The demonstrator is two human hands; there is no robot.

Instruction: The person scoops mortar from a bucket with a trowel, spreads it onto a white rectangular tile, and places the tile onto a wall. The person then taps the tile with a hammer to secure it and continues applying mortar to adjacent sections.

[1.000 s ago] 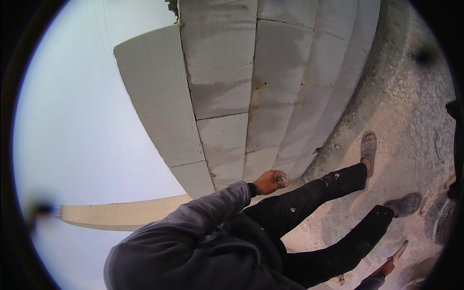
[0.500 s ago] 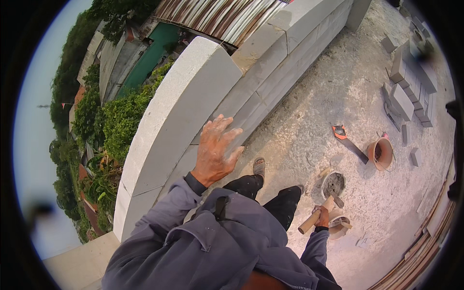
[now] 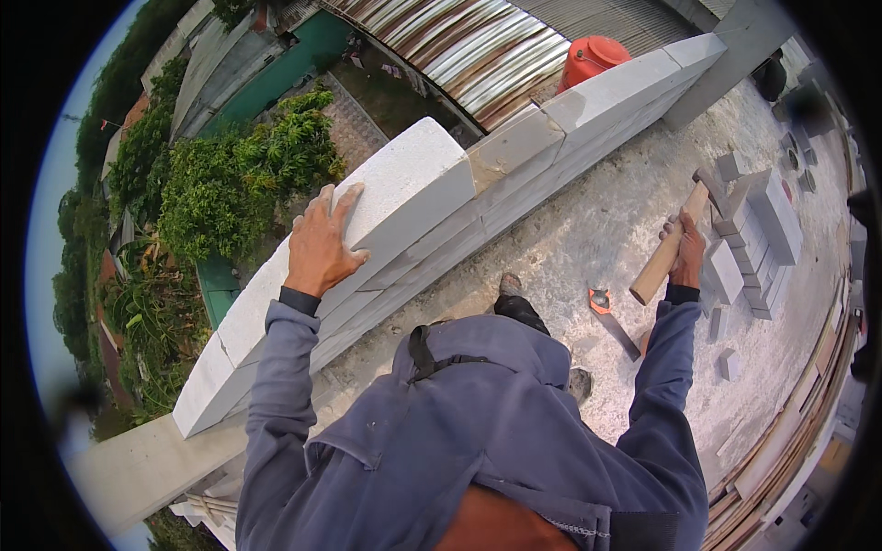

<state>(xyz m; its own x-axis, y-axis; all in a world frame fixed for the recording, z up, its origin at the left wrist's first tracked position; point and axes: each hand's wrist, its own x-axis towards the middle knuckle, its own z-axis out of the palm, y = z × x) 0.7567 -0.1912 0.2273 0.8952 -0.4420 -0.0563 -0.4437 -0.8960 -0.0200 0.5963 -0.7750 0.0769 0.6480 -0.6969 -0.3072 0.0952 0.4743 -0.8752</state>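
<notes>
My left hand [image 3: 320, 246] lies with fingers spread over the top edge of a pale grey lightweight block [image 3: 409, 188], which sits on the upper course of the low block wall [image 3: 524, 179]. Out to the right, my right hand [image 3: 687, 253] is wrapped round the thick wooden handle of a hammer [image 3: 650, 278]. Its dark head points away from me, raised above the floor and apart from the wall. Beneath my right arm, a handsaw [image 3: 614, 321] with an orange handle lies on the concrete.
Stacked blocks [image 3: 772, 216] stand at the right, with loose pieces around them. A red drum-shaped container [image 3: 593, 61] is behind the wall's far end. Long planks [image 3: 781, 436] line the right edge. Beyond the wall the ground drops to trees [image 3: 220, 193] and roofs.
My left hand has come down onto the block's top edge. My right hand has lifted the hammer up and forward from beside the buckets. My body has shifted, and the view with it.
</notes>
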